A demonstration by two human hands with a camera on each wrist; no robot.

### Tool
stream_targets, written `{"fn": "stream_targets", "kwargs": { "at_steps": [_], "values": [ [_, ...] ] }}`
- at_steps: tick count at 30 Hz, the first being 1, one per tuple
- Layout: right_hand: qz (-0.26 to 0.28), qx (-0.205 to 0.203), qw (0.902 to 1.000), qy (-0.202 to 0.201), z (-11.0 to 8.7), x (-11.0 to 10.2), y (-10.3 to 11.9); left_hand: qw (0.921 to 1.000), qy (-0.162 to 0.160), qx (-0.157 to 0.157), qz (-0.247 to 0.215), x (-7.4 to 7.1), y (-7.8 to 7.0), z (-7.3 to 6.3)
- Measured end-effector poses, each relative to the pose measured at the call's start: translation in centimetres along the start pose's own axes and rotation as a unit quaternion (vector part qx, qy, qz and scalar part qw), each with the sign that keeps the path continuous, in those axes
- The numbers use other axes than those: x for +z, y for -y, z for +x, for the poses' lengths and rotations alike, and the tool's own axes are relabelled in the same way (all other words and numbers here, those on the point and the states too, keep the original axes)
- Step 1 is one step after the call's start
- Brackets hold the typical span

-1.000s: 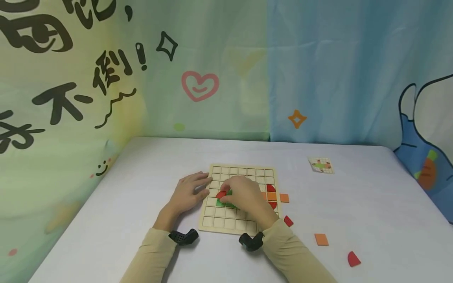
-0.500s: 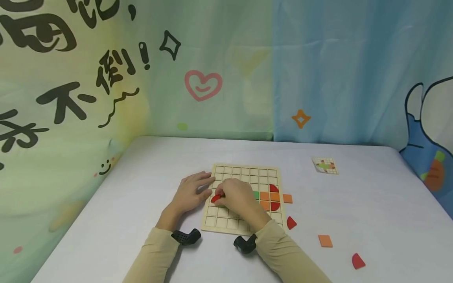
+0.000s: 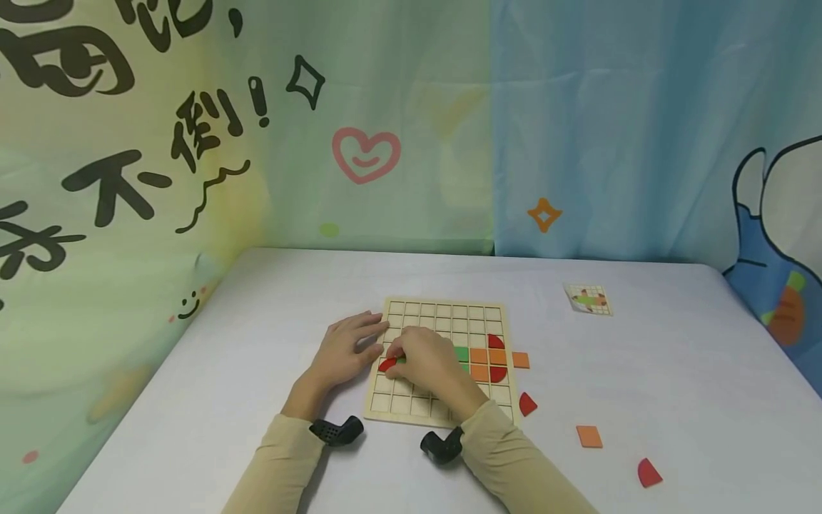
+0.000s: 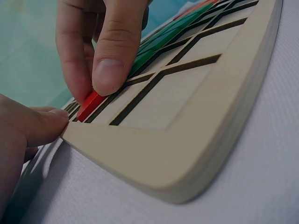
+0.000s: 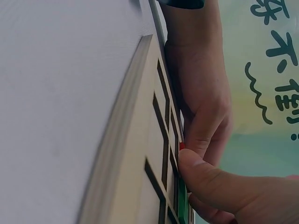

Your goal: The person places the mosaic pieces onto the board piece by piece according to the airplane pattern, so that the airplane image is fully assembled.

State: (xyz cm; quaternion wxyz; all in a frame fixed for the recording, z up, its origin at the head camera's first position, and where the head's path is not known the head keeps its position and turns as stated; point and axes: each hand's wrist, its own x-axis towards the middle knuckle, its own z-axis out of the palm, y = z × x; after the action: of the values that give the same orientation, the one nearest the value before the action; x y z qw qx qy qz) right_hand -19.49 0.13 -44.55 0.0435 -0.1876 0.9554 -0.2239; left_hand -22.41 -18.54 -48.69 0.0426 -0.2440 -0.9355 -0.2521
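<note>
A square wooden grid board lies on the white table. My right hand pinches a red quarter-circle tile between thumb and fingers at the board's left column. In the left wrist view the red tile sits low against the grid, its far part covered by the thumb. My left hand has its fingers extended, fingertips at the board's left edge. Green tiles run along the middle rows, partly hidden under my right hand. Orange tiles and two red quarter-circles fill cells at the right.
An orange square lies at the board's right edge. Farther right on the table are a red quarter-circle, another orange square and a second red quarter-circle. A small pattern card lies at the back right.
My right hand has moved left with the red tile, from beside the green tiles to the board's left column. More green and orange tiles now show. My left hand stays at the edge.
</note>
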Motion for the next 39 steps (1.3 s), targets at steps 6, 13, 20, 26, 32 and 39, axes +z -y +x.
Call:
{"fn": "stream_targets", "kwargs": {
  "at_steps": [6, 13, 20, 26, 32, 39],
  "values": [
    [0.003, 0.000, 1.0000, -0.001, -0.1, 0.0, 0.0, 1.0000, -0.005, 0.001, 0.000, 0.2, 0.1, 0.1],
    [-0.002, -0.003, 1.0000, -0.002, -0.2, 0.1, 0.0, 1.0000, -0.005, 0.003, 0.001, 0.2, 0.2, 0.0],
    [-0.004, -0.002, 1.0000, -0.002, -0.4, 0.2, 0.0, 0.9999, -0.009, 0.005, -0.001, 0.2, 0.1, 0.0],
    [-0.003, -0.002, 1.0000, -0.005, -0.4, 0.2, -0.1, 0.9996, -0.023, 0.014, 0.006, 0.3, 0.0, 0.0],
    [-0.002, 0.000, 1.0000, 0.000, -0.4, 0.1, -0.1, 1.0000, -0.005, 0.001, -0.002, 0.2, -0.1, 0.0],
    [-0.003, 0.003, 1.0000, -0.002, -1.0, -1.8, -0.7, 1.0000, -0.006, 0.003, 0.003, 0.1, -0.1, 0.0]
  ]
}}
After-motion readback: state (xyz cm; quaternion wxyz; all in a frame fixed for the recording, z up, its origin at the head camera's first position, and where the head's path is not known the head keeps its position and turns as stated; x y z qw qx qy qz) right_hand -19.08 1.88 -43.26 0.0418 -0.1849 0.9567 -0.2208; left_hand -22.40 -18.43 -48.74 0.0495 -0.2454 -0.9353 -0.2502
